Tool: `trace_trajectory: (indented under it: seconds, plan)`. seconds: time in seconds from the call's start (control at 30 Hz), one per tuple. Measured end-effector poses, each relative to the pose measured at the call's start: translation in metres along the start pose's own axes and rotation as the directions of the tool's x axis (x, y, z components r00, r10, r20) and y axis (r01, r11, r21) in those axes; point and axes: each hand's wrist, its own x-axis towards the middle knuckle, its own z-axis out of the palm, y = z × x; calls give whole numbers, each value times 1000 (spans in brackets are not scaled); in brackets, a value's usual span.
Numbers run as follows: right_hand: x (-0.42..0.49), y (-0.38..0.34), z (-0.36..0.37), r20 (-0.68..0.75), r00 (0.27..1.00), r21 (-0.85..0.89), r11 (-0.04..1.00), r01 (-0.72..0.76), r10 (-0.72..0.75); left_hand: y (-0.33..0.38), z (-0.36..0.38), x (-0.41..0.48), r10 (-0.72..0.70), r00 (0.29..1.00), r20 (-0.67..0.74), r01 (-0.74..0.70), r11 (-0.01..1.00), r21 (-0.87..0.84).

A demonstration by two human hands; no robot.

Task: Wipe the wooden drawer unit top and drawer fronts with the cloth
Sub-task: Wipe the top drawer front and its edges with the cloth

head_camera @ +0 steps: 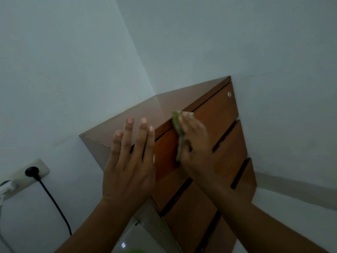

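The wooden drawer unit (217, 114) stands in a wall corner, seen tilted, with several reddish-brown drawer fronts stacked downward. My right hand (196, 143) presses a green cloth (177, 132) flat against the top drawer front, just under the unit's top edge; the hand is motion-blurred and covers most of the cloth. My left hand (130, 161) is held flat with fingers spread, over the front left corner of the unit's top (145, 110), holding nothing. Whether it touches the wood is unclear.
White walls meet behind the unit. A white wall socket (27, 175) with a black plug and cable (52, 199) sits low on the left wall. A small round metal lock (229, 94) is on the top drawer's far right. Glossy floor tile shows below.
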Motion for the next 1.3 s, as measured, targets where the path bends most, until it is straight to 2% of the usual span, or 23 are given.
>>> trace_trajectory:
  seconds: [0.07,0.13,0.3,0.4,0.5,0.6,0.67,0.77,0.8,0.83,0.9,0.93,1.0,1.1,1.2,1.27,1.3]
  plan:
    - [-11,2,9,122,991,-10,999,49,-47,1,-1,3,43,999,34,-45,998,52]
    - [-10,15,12,153,988,-37,999,23,-17,6,1,9,126,988,88,-133,988,83]
    - [20,66,8,95,995,-83,996,-12,20,33,17,38,296,931,215,-320,943,89]
    - [43,118,2,7,982,-80,979,-189,190,51,28,55,420,836,354,-474,877,78]
    - [56,171,-8,-66,900,-51,899,-434,431,63,39,68,491,771,406,-555,830,51]
    - [56,208,-19,-157,770,-49,774,-632,619,69,43,73,489,739,463,-577,815,60]
    - [57,220,-26,-222,683,-13,699,-715,696,71,42,73,493,718,492,-594,802,64]
    - [56,205,-38,-282,615,96,659,-746,737,74,41,72,499,705,504,-602,797,53]
    - [50,186,-40,-298,616,138,671,-729,730,75,40,72,495,706,506,-598,800,53]
    - [40,164,-40,-311,664,148,725,-673,680,76,39,71,493,707,508,-597,800,55]
    - [12,118,-29,-250,850,99,886,-454,463,77,40,70,482,720,500,-587,806,68]
    - [-6,110,-17,-184,919,57,937,-344,349,78,40,69,480,725,494,-586,807,74]
    - [-26,114,-2,-109,972,-2,978,-210,209,79,40,68,475,726,497,-577,814,66]
    - [-23,145,-4,-135,939,24,948,-316,316,79,42,67,463,740,487,-555,830,53]
    - [0,181,-26,-123,887,-165,872,-460,445,79,42,68,448,750,487,-542,838,63]
    - [19,196,-43,-64,808,-254,773,-581,586,79,43,67,442,756,482,-530,846,55]
    - [26,199,-51,-66,729,-163,713,-682,682,78,43,66,446,758,475,-527,848,45]
